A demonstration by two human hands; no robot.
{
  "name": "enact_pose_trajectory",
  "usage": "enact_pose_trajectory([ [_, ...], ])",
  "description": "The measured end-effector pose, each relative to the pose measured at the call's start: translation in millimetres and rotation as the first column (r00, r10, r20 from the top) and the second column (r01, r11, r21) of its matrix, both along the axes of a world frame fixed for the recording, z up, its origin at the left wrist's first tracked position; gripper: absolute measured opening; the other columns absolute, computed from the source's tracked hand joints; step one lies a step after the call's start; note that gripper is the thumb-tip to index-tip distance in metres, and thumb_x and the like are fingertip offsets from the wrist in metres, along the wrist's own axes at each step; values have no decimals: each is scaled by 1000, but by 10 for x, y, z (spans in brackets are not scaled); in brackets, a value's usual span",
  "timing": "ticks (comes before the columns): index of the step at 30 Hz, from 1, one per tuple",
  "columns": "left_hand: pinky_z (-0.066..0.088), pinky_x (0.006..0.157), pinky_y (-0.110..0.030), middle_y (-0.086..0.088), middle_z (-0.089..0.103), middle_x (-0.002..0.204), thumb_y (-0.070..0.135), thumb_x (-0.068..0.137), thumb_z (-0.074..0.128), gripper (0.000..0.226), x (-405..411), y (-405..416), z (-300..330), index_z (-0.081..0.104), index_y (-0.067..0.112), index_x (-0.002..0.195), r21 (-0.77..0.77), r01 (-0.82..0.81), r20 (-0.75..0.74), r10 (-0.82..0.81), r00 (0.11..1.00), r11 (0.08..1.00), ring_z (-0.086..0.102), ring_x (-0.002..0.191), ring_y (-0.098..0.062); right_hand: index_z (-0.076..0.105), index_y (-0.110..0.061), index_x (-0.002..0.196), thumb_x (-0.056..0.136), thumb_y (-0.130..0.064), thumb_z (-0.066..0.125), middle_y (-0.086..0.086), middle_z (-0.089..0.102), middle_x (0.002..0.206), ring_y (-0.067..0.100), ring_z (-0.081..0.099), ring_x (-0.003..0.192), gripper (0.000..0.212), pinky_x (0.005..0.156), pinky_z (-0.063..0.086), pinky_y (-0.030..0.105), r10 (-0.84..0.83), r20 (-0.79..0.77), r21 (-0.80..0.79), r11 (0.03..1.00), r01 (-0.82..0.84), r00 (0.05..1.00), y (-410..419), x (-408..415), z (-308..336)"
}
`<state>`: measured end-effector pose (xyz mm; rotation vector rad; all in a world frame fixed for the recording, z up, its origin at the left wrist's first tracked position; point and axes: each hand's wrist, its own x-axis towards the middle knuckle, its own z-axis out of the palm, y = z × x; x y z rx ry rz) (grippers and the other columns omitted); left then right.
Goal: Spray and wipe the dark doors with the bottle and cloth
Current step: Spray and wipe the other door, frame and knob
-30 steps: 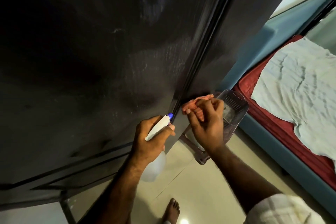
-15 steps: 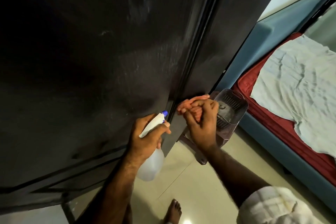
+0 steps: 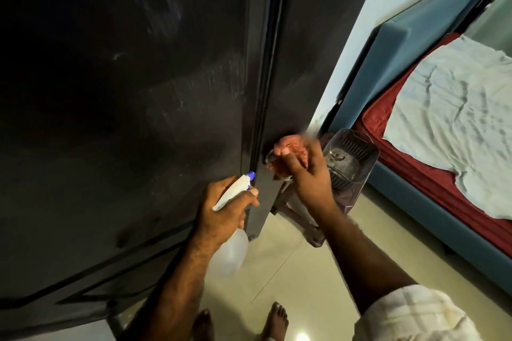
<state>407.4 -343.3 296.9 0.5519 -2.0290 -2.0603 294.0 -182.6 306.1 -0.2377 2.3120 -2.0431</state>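
Note:
Two dark doors fill the view: a wide left door (image 3: 124,105) with faint wipe streaks and a narrower right door (image 3: 310,58), split by a vertical seam. My left hand (image 3: 221,210) grips a white spray bottle (image 3: 231,246) with a blue nozzle, which points at the seam low down. My right hand (image 3: 310,174) holds a bunched orange cloth (image 3: 288,148) against the lower part of the right door; the cloth and fingers are blurred.
A clear plastic container (image 3: 352,158) sits on a dark brown stool (image 3: 299,219) just right of the door. A bed (image 3: 448,124) with a red sheet, pale cloth and blue frame lies at the right. My bare feet (image 3: 277,318) stand on the pale tile floor.
My right hand has shifted the cloth slightly across the lower right door. The left hand and bottle stay by the seam. The camera has tilted, so the doors look more upright.

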Motion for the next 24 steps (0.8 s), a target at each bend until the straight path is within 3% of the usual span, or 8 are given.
enact_pose_trajectory([
  [2, 49, 45, -26, -7, 77, 75, 13, 95, 76, 23, -9, 9, -8, 77, 30, 80, -2, -22, 20, 22, 1000, 1000, 56, 50, -20, 62, -37, 121, 94, -35, 78, -4, 57, 121, 25, 61, 109, 31, 89, 59, 47, 186, -348, 434, 901, -18, 919, 53, 8, -46],
  [4, 48, 46, -25, -6, 77, 75, 9, 95, 74, 19, -17, 28, -19, 72, 23, 84, 3, -17, 34, 17, 999, 1000, 55, 47, -17, 69, -30, 129, 91, -26, 76, 8, 49, 131, 34, 49, 119, 39, 90, 52, 48, 469, -516, 771, 619, 150, 716, 54, 21, -144],
  [7, 48, 45, -26, -7, 77, 75, 9, 94, 76, 27, -40, 26, 7, 76, 29, 76, 7, -12, 8, 12, 1000, 1000, 55, 44, -17, 67, -20, 136, 97, -19, 66, 22, 48, 145, 51, 44, 130, 40, 94, 49, 59, 713, -517, 852, 377, 363, 473, 84, -31, -309],
  [10, 50, 44, -29, -8, 77, 77, 26, 84, 76, 5, -42, -12, 37, 77, 28, 79, 24, 2, 7, -3, 1000, 1000, 56, 46, -25, 72, -19, 125, 102, -16, 61, 23, 56, 132, 51, 52, 120, 26, 97, 48, 60, 612, -609, 791, 521, 321, 505, 92, -97, -354],
  [15, 51, 44, -28, -12, 77, 82, 36, 79, 77, 37, -1, -137, 37, 72, 3, 97, 13, -10, 1, 10, 1000, 1000, 58, 49, -28, 68, -21, 120, 88, -34, 79, 18, 48, 134, 42, 49, 118, 37, 92, 51, 47, 315, -655, 639, 717, 280, 687, 18, 9, -362],
  [19, 54, 46, -28, -11, 78, 84, 33, 82, 76, 40, 28, -232, 39, 70, 1, 105, -10, -28, -9, 28, 1000, 1000, 64, 50, -23, 57, -23, 122, 100, -42, 70, 6, 62, 121, 29, 68, 106, 32, 86, 61, 50, -12, -374, 211, 973, 98, 927, -81, -21, -409],
  [21, 54, 46, -27, -12, 78, 84, 31, 83, 76, 38, 37, -243, 59, 71, 0, 103, -4, -27, -18, 27, 999, 1000, 65, 49, -21, 57, -22, 116, 103, -43, 66, 5, 70, 104, 33, 72, 92, 26, 72, 63, 54, -45, 142, -275, 958, 83, 989, -202, 15, -297],
  [24, 53, 45, -28, -11, 77, 82, 22, 88, 79, 25, 27, -237, 59, 71, 1, 100, -16, -21, -12, 21, 1000, 1000, 63, 48, -20, 73, -9, 113, 103, -55, 58, 16, 76, 99, 30, 75, 76, 49, 63, 64, 40, 280, 669, -580, 776, 248, 688, -251, 118, -63],
])
